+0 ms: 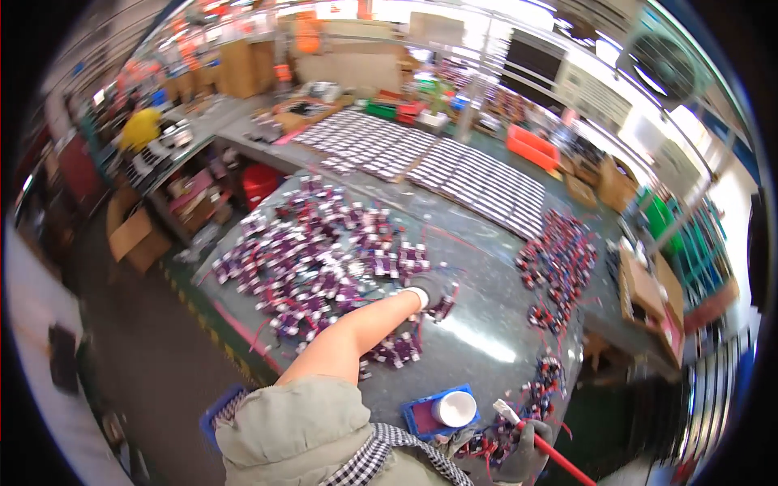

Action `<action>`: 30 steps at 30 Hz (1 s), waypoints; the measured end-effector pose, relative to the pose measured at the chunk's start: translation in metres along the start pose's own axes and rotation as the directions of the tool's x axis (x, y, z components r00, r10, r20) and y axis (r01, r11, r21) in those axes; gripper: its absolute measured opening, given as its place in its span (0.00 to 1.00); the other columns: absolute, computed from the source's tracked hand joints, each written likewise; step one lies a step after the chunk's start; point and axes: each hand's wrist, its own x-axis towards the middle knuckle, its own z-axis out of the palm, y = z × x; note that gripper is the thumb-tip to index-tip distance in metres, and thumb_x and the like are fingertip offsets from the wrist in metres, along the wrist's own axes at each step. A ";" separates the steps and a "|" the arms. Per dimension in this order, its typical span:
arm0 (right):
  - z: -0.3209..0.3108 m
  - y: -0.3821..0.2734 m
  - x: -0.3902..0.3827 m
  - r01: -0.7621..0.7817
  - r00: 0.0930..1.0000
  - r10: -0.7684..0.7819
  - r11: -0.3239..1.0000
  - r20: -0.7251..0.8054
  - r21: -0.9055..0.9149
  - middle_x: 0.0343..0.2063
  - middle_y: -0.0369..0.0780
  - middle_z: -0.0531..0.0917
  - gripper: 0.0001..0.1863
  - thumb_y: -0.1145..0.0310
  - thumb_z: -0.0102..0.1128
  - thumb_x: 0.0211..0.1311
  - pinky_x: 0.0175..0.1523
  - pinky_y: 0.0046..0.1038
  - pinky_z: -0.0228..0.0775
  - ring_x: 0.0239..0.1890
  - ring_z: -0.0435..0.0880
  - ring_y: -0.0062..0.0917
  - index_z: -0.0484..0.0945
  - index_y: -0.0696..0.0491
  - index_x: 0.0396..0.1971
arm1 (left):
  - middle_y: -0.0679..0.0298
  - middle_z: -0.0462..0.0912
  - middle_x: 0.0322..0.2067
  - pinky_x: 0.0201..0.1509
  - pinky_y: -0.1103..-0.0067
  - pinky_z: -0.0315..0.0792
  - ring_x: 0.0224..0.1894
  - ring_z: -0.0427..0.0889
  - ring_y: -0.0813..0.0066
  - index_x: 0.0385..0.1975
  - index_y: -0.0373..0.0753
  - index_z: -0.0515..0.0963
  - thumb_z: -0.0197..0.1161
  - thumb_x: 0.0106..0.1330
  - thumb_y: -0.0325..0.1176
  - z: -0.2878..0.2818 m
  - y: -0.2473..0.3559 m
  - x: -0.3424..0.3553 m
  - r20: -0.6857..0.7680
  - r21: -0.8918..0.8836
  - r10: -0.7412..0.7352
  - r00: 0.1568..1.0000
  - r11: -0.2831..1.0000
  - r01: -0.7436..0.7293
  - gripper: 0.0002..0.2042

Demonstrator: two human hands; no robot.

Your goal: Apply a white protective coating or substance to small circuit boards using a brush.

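Note:
My left hand [429, 287], in a dark glove, reaches across the metal table [478, 287] and grips a small purple circuit board [444, 303] beside a large heap of similar boards with wires [316, 259]. My right hand [523, 454], also gloved, holds a red-handled brush [563, 458] with pale bristles near the lower right. Between my arms a white round cup [454, 407] stands in a blue tray [417, 419]. A second pile of small wired parts [555, 267] lies along the right side of the table.
Boards of white parts in rows [478, 182] lie at the back, near a red bin [531, 146] and a green bin [381, 109]. Open cardboard boxes [138, 235] stand left on the floor. A person in yellow [139, 130] is at the left bench. A fan [660, 65] hangs upper right.

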 end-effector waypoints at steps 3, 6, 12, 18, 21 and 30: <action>0.036 0.008 0.013 0.255 0.962 -0.253 0.967 0.099 -0.004 0.21 0.35 0.75 0.01 0.74 0.59 0.64 0.23 0.21 0.65 0.20 0.71 0.18 0.77 0.53 0.35 | 0.50 0.80 0.50 0.59 0.65 0.71 0.54 0.78 0.52 0.53 0.40 0.77 0.63 0.59 0.37 0.002 -0.068 -0.077 -0.290 -0.199 -0.060 0.955 0.980 0.002 0.21; 0.025 0.009 0.024 0.069 0.966 -0.071 0.997 0.248 0.017 0.22 0.35 0.76 0.02 0.73 0.60 0.63 0.28 0.20 0.66 0.23 0.72 0.18 0.77 0.55 0.34 | 0.53 0.80 0.47 0.58 0.67 0.72 0.52 0.79 0.54 0.50 0.40 0.78 0.64 0.62 0.37 0.016 -0.100 -0.187 -0.634 -0.296 -0.087 0.768 0.945 -0.137 0.17; 0.039 0.003 0.013 0.284 0.863 -0.243 0.958 0.443 -0.027 0.23 0.38 0.78 0.06 0.71 0.60 0.60 0.31 0.20 0.67 0.24 0.75 0.18 0.76 0.58 0.31 | 0.55 0.85 0.41 0.50 0.67 0.76 0.44 0.84 0.57 0.45 0.42 0.81 0.64 0.61 0.38 0.109 -0.119 -0.460 -0.417 -0.579 -0.813 0.406 0.582 0.571 0.14; 0.062 0.029 0.004 0.129 0.698 -0.103 0.992 0.708 0.018 0.23 0.37 0.78 0.06 0.71 0.59 0.64 0.31 0.20 0.66 0.24 0.75 0.18 0.76 0.58 0.33 | 0.54 0.86 0.40 0.50 0.66 0.76 0.43 0.85 0.56 0.41 0.39 0.82 0.63 0.60 0.42 0.243 -0.067 -0.617 -0.079 -0.579 -0.952 0.295 0.285 0.764 0.15; 0.082 0.026 -0.019 0.114 0.604 -0.116 0.992 0.788 0.059 0.23 0.37 0.78 0.05 0.72 0.59 0.63 0.31 0.21 0.66 0.25 0.75 0.19 0.75 0.58 0.34 | 0.54 0.86 0.41 0.55 0.66 0.74 0.46 0.84 0.57 0.42 0.40 0.83 0.62 0.60 0.44 0.292 -0.050 -0.656 0.000 -0.500 -0.931 0.365 0.316 0.807 0.17; 0.106 0.018 -0.087 0.228 0.505 -0.176 0.971 0.845 0.066 0.25 0.37 0.79 0.07 0.71 0.62 0.63 0.33 0.21 0.68 0.25 0.76 0.19 0.76 0.58 0.35 | 0.55 0.84 0.48 0.59 0.65 0.72 0.50 0.83 0.56 0.47 0.46 0.84 0.59 0.61 0.51 0.344 -0.061 -0.711 0.395 -0.266 -0.767 0.506 0.432 0.862 0.21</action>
